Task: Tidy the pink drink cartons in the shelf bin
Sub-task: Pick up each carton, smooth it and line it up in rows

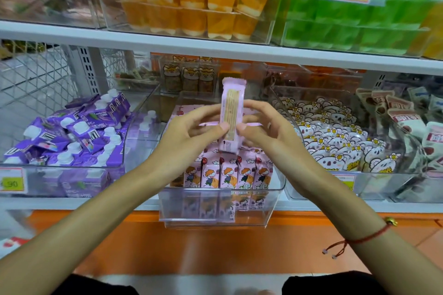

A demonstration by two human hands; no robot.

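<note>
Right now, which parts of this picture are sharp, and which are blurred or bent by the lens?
Head view: the held pink carton and both hands, left and right, are fairly sharp; the upper shelf's orange cups and green packs are soft; the bottom-left corner is smeared; the wide lens bows the shelf edge and stretches the forearms.

Lower pink cartons (227, 203) blurred behind bin front (261, 206).

Head view, looking down, close to shelf bin (223, 201)
</note>
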